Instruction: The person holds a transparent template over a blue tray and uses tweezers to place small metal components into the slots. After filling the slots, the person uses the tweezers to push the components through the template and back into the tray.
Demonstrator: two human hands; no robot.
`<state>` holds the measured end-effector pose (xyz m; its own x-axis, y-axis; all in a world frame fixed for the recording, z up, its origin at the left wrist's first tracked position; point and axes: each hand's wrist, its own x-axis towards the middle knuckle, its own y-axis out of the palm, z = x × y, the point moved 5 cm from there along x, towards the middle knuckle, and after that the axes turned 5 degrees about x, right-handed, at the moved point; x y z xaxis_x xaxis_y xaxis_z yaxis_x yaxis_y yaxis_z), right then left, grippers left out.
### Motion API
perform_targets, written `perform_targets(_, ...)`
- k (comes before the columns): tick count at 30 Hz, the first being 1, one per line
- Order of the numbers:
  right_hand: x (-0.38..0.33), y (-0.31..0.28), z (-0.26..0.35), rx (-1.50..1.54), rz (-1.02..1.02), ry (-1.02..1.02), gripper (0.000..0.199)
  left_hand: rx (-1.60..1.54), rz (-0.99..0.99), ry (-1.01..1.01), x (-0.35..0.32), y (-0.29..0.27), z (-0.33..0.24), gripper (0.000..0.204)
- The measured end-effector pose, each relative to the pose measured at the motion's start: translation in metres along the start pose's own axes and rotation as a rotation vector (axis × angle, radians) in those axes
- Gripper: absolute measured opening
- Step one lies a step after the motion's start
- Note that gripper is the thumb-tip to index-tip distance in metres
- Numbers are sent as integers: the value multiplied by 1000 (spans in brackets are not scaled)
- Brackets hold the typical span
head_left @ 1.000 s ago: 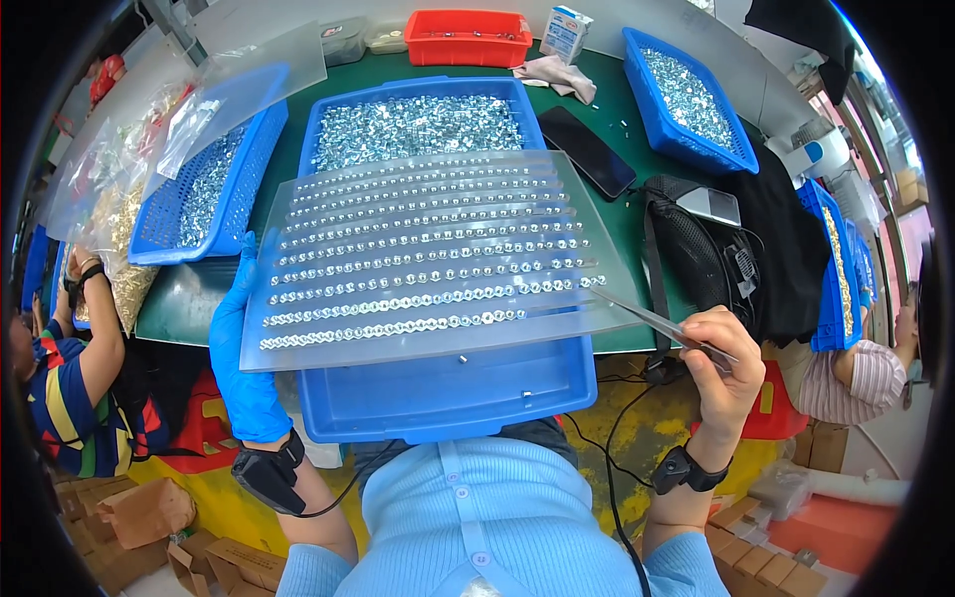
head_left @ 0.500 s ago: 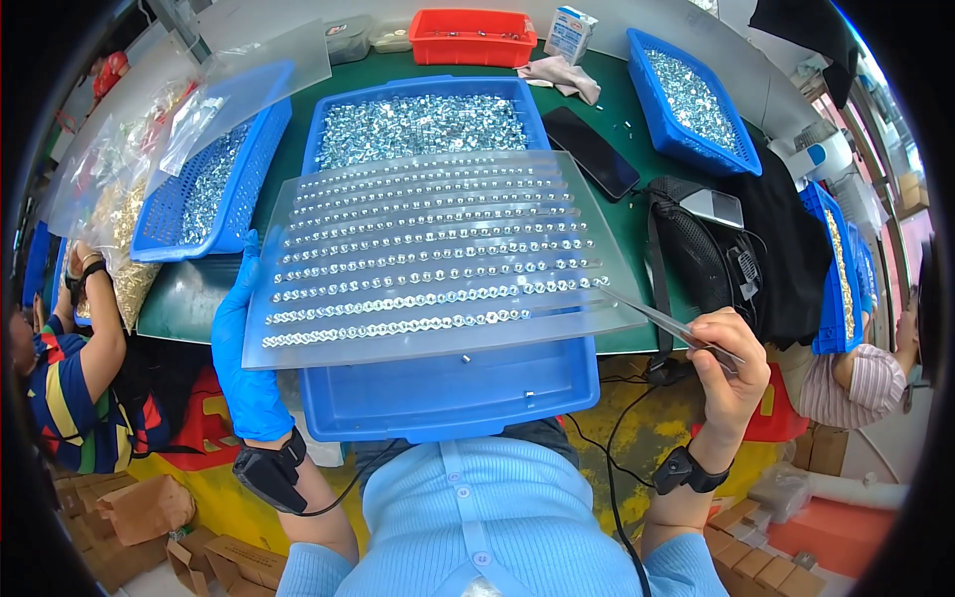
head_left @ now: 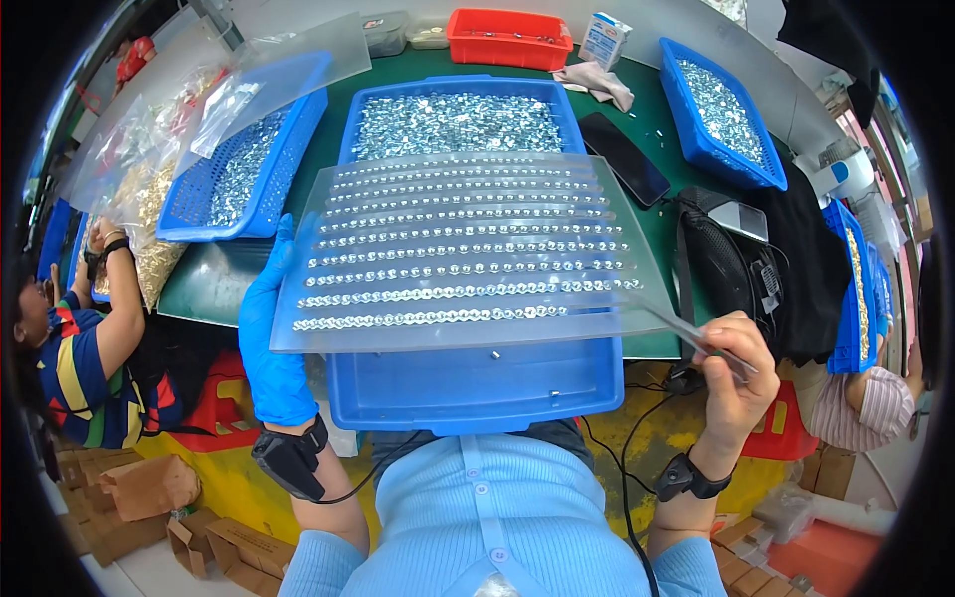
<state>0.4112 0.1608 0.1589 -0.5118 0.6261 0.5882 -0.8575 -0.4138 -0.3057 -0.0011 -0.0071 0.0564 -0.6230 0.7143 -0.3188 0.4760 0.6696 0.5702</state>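
Observation:
My left hand (head_left: 267,343), in a blue glove, grips a clear plastic sheet (head_left: 398,341) by its left edge; most of its fingers are hidden beneath. On the sheet lie long rows of small shiny metal pieces (head_left: 453,292), nut-like in shape. Bare, my right hand (head_left: 738,373) pinches a pair of metal tweezers (head_left: 686,333). Their tips are at the right end of the second-nearest row; whether a piece is between them I cannot tell. Under the sheet sits a shallow blue tray (head_left: 477,403) with a few loose pieces in it.
Behind the sheet, a blue bin (head_left: 460,85) is full of metal pieces. Blue baskets (head_left: 288,164) (head_left: 731,164) of pieces stand left and right. A phone (head_left: 625,159), a cloth (head_left: 597,85), a red bin (head_left: 507,45) and a black bag (head_left: 721,259) lie around. Co-workers sit on both sides.
The whole scene has shifted rightward in view and tilted slightly. The tweezers stay at the same row end, and both hands keep their hold.

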Motion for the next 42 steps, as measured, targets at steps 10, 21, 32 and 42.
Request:
perform_targets(10,27,89,24,15,197,-120,23,-55,71,58,-8,17,-2,48)
perform_targets(21,32,86,23,-11,192,-55,23,-109,65,86,-16,24,-4,48)
perform_targets(32,27,133,46,47,302,-174,27,-105,57,93,-21,29,0,48)
perform_targets(42,24,154,50,32,345,-229,27,-144,39,94,-21,30,-2,47)
